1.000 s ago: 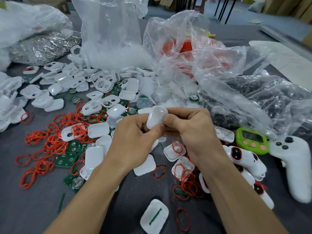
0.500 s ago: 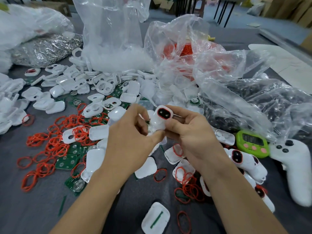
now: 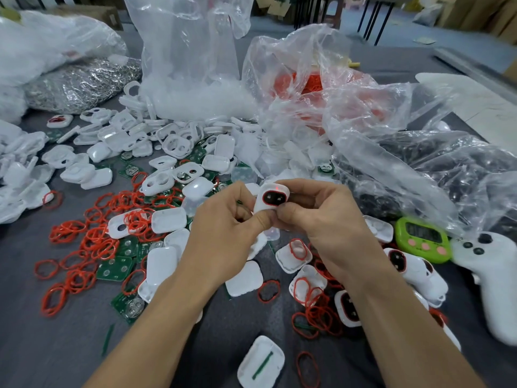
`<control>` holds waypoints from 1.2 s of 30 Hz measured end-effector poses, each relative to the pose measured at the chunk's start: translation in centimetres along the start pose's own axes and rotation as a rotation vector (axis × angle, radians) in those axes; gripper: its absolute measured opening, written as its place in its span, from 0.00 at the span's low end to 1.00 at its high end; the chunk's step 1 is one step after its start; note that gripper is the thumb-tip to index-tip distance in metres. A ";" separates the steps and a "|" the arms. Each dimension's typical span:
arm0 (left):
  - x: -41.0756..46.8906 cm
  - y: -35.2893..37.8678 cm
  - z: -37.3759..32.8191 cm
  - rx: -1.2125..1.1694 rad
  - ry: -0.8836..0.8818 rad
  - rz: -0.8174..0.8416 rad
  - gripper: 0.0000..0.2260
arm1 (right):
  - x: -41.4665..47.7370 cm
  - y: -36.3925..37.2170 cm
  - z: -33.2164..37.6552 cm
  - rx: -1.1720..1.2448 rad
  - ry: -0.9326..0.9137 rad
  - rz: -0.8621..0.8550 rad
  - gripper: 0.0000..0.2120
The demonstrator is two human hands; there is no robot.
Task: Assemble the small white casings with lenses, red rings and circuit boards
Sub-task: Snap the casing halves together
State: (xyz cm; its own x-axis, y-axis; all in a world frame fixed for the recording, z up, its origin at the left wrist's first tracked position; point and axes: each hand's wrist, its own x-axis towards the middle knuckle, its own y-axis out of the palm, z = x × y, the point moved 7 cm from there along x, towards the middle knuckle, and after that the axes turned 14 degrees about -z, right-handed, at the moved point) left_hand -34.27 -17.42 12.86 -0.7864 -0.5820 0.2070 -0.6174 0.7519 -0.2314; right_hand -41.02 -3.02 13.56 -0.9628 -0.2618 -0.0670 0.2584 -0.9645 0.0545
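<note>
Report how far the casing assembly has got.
Done: a few finished casings with red-rimmed lenses lie at the right. In hand: the left hand and right hand pinch one closed casing, its lens face toward the camera. Left: many loose red rings, green circuit boards and empty white shells lie spread at the left.

A: Any readable text?
B: None. Round lime-green plastic timer [image 3: 422, 238]: dark display, digits blurred.
A: Flat green square circuit boards [image 3: 115, 268]?
B: Faint white print, too small to read.
A: Small white plastic casing [image 3: 272, 198] with the red-ringed dark face?
B: Nothing legible. Same for the white plastic handheld controller [image 3: 500, 287] beside the timer.
</note>
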 end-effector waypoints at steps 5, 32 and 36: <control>0.1 0.2 0.0 -0.144 -0.079 0.083 0.04 | 0.1 -0.2 0.1 -0.031 0.012 -0.009 0.12; -0.1 -0.4 -1.0 0.094 0.069 -0.033 0.13 | -0.5 0.8 -0.4 -0.059 0.118 -0.061 0.19; 0.0 -0.3 -1.0 0.044 0.065 -0.021 0.11 | -0.8 1.3 -0.2 -0.034 0.148 0.017 0.18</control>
State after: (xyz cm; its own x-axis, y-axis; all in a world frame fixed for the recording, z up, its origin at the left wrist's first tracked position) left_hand -34.02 -17.34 13.92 -0.7713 -0.5749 0.2730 -0.6349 0.7247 -0.2678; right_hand -39.95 -4.07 13.47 -0.9367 -0.2782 -0.2125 0.2797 -0.9598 0.0235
